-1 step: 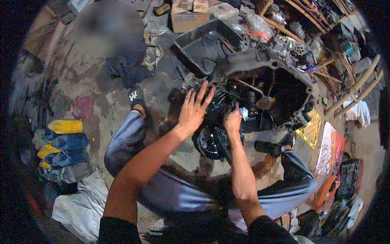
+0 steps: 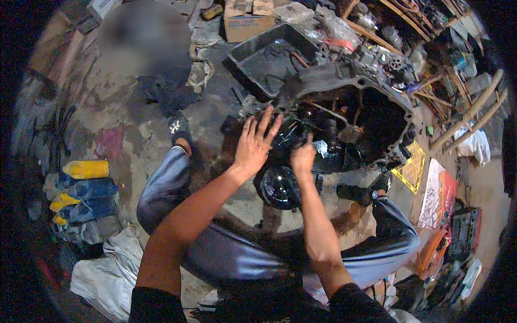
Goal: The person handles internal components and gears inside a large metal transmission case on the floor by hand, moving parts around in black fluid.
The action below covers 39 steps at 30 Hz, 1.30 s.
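A large, oily metal housing (image 2: 323,81), open on top, lies on the floor in front of me. My left hand (image 2: 254,141) rests with fingers spread on the left edge of this housing and holds nothing. My right hand (image 2: 304,159) is curled over the near left part of its dark, wet inside, index finger stretched forward. What the right fingers grip, if anything, is hidden. Close below both hands stands a round dark container (image 2: 277,187) with a glossy black surface. A thin metal rod (image 2: 323,110) with a squarish end piece (image 2: 351,134) spans the housing's interior.
Behind the housing is a black rectangular tray (image 2: 250,75), with a cardboard box (image 2: 249,27) beyond. Bottles (image 2: 89,169) line the left beside a white sack (image 2: 110,264). A yellow grid panel (image 2: 412,167) and wooden poles (image 2: 468,116) are at right. A blurred person is far left.
My right hand has moved slightly left and toward me inside the housing. My left hand keeps its place on the edge.
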### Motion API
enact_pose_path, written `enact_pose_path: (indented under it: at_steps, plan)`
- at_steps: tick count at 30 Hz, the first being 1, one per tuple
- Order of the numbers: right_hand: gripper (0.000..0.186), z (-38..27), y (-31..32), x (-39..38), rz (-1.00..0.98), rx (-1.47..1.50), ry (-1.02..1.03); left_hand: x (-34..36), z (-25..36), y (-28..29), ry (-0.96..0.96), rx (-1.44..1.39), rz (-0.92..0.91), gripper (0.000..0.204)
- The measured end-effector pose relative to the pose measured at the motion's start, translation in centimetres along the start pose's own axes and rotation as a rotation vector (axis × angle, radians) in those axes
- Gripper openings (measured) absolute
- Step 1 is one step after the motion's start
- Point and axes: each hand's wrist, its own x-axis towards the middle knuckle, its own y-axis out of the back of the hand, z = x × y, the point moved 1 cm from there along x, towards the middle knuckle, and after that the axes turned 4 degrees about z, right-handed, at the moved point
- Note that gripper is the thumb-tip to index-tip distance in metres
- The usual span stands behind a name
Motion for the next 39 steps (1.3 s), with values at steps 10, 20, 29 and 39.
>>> enact_pose_path:
  at_steps: [10, 20, 29, 39]
  plan:
    - [0.052, 0.0, 1.4, 1.3, -0.02, -0.104, 0.021, 0.7, 0.5, 0.9, 0.002, 0.052, 0.033, 0.096]
    - [0.044, 0.1, 1.5, -0.4, -0.011, -0.099, 0.075, 0.8, 0.8, 0.7, 0.006, 0.001, 0.087, 0.092]
    - [0.054, 0.1, 3.9, 0.5, -0.046, -0.161, 0.285, 0.5, 0.5, 0.9, 0.001, -0.019, 0.103, 0.094]
    - [0.051, 2.6, 3.7, 0.3, -0.252, -0.199, 0.318, 0.6, 0.7, 1.3, -0.012, 0.067, 0.045, 0.095]
